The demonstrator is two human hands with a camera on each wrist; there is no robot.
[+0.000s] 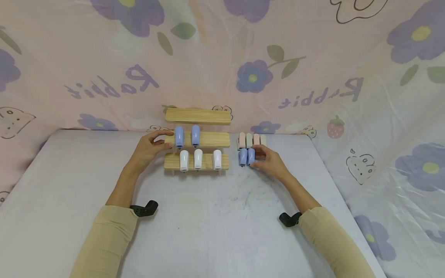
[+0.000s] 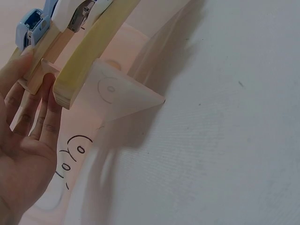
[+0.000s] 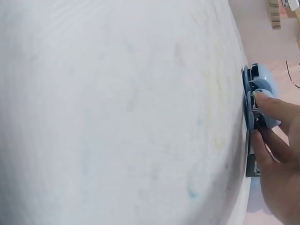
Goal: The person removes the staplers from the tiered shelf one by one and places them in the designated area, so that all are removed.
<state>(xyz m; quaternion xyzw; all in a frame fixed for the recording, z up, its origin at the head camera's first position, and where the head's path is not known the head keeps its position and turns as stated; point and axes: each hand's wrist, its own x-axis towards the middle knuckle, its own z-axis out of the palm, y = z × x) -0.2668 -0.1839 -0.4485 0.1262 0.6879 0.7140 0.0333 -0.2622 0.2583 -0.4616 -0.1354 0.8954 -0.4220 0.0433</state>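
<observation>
Blue stapler sits between the thumb and fingers of a person's right hand, to the right of a wooden rack on the white worktop. The hand is narrowed to a pinch; whether the base is off the surface cannot be told. A second blue stapler stands just beside it on the left. Directly behind, on the far side, four more line up from left to right: pink staplers alternating with pale green staplers.

At the rack's left end, the left hand grips the end of the middle shelf, thumb on the near side and fingers on the far side. The shelf bears two blue staplers on its left half, the leftmost close to the thumb. On the near shelf are three white staplers, two toward the left and one toward the right. The left wrist view shows a translucent panel beneath a shelf.

Tan sleeves cover both forearms, with dark mounts at the wrists. Cloth printed with purple flowers hangs behind.
</observation>
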